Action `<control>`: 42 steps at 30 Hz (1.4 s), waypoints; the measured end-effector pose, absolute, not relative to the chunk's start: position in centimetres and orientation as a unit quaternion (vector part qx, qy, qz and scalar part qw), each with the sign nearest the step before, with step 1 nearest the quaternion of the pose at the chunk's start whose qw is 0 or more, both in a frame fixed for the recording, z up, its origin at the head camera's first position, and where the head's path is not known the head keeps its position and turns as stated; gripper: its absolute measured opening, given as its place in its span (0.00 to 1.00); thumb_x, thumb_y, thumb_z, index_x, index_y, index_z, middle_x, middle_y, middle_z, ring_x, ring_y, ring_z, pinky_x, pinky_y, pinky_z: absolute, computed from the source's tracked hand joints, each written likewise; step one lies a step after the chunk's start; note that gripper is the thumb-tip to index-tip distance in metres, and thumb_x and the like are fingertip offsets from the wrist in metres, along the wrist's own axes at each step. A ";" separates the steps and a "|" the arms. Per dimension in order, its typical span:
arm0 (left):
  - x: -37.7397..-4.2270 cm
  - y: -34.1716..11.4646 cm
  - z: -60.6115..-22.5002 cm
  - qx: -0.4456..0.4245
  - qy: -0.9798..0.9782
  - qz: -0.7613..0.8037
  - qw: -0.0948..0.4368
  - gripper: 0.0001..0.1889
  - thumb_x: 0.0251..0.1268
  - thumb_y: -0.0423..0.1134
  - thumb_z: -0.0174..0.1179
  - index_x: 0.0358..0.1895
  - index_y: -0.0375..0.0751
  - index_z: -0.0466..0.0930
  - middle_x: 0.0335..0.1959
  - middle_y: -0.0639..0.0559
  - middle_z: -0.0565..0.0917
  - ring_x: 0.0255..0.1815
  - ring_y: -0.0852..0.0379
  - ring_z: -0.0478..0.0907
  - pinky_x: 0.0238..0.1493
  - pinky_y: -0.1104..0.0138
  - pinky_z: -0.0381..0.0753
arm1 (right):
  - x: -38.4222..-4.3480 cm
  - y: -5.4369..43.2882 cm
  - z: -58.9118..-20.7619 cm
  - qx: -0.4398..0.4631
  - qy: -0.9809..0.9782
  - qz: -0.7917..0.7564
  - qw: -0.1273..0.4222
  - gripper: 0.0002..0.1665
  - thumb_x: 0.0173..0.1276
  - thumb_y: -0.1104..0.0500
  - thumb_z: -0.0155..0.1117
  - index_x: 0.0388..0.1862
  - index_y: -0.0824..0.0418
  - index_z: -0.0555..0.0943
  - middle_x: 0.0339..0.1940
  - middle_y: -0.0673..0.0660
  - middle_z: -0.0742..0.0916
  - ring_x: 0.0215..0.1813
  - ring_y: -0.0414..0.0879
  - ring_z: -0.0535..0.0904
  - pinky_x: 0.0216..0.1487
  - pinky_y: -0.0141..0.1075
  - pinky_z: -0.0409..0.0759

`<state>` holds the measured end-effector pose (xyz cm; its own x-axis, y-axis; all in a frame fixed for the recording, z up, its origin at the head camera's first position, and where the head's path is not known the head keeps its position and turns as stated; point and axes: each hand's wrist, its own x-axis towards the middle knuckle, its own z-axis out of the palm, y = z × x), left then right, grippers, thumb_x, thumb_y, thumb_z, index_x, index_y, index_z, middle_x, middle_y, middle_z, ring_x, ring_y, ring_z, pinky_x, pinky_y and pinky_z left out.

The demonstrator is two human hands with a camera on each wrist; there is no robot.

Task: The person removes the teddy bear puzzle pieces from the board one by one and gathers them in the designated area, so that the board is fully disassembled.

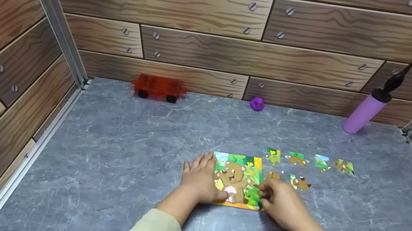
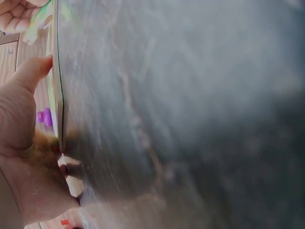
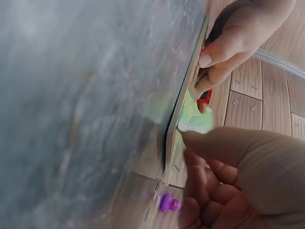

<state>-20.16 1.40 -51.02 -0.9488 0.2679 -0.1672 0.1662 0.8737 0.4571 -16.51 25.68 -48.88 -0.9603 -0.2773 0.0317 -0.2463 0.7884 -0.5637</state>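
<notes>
A bear picture puzzle board [image 1: 235, 175] lies flat on the table. My left hand [image 1: 200, 179] rests along its left side, thumb across the lower left corner and fingers spread. At the board's lower right, my right hand [image 1: 285, 204] pinches a green puzzle piece [image 3: 196, 119] between thumb and fingers. The right wrist view shows that piece tilted up from the board's surface. In the left wrist view, the left thumb [image 2: 35, 74] touches the board's edge. Loose puzzle pieces [image 1: 297, 159] lie in two rows beyond the right hand, one partly behind its fingers.
Along the back wall stand a red toy wagon [image 1: 158, 87], a small purple rubber duck [image 1: 257, 104] and a purple hand pump [image 1: 365, 113] with a black top. Wood-patterned panels [image 1: 206, 11] enclose the grey marbled table [image 1: 120, 151] at the back and sides.
</notes>
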 end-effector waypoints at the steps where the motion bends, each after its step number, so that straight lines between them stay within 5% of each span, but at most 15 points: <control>1: -20.1 1.4 -51.0 0.113 0.961 0.227 0.112 0.60 0.54 0.66 0.75 0.84 0.38 0.57 0.87 0.45 0.55 0.86 0.40 0.49 0.81 0.34 0.43 | -16.5 25.8 -48.9 -0.139 0.945 -0.296 0.022 0.14 0.56 0.74 0.73 0.39 0.62 0.84 0.31 0.49 0.83 0.33 0.41 0.78 0.35 0.39 0.81; 7: -20.1 1.3 -51.0 0.113 0.961 0.229 0.110 0.59 0.54 0.65 0.75 0.84 0.37 0.58 0.87 0.44 0.55 0.86 0.40 0.50 0.81 0.34 0.43 | -16.6 25.9 -48.9 -0.149 0.945 -0.290 0.027 0.13 0.58 0.71 0.74 0.42 0.63 0.86 0.31 0.49 0.83 0.32 0.41 0.77 0.35 0.38 0.81; 15: -20.2 1.4 -51.3 0.114 0.961 0.229 0.109 0.60 0.54 0.65 0.75 0.84 0.36 0.57 0.87 0.44 0.55 0.86 0.40 0.49 0.81 0.33 0.41 | -16.8 25.7 -48.9 -0.137 0.949 -0.277 0.065 0.24 0.53 0.66 0.85 0.49 0.66 0.86 0.35 0.49 0.83 0.38 0.43 0.78 0.43 0.46 0.83; 32: -20.0 1.3 -51.1 0.115 0.959 0.235 0.107 0.61 0.53 0.65 0.76 0.84 0.36 0.57 0.87 0.44 0.55 0.86 0.40 0.50 0.80 0.33 0.43 | -16.7 27.1 -48.8 -0.178 0.938 -0.298 0.016 0.26 0.56 0.68 0.75 0.56 0.67 0.86 0.43 0.52 0.84 0.36 0.41 0.75 0.35 0.35 0.78; 42: -20.5 1.4 -51.9 0.117 0.961 0.228 0.102 0.61 0.52 0.66 0.76 0.84 0.37 0.57 0.87 0.44 0.55 0.86 0.39 0.49 0.80 0.32 0.42 | -16.4 29.3 -48.8 -0.180 0.941 -0.287 -0.011 0.27 0.71 0.63 0.73 0.68 0.62 0.81 0.46 0.51 0.82 0.44 0.45 0.79 0.44 0.41 0.81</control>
<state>-20.46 1.42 -51.92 -0.9520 0.2708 -0.1426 0.1778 0.8684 0.4628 -16.42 29.32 -48.85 -0.9348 -0.3324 0.1250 -0.3455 0.7703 -0.5359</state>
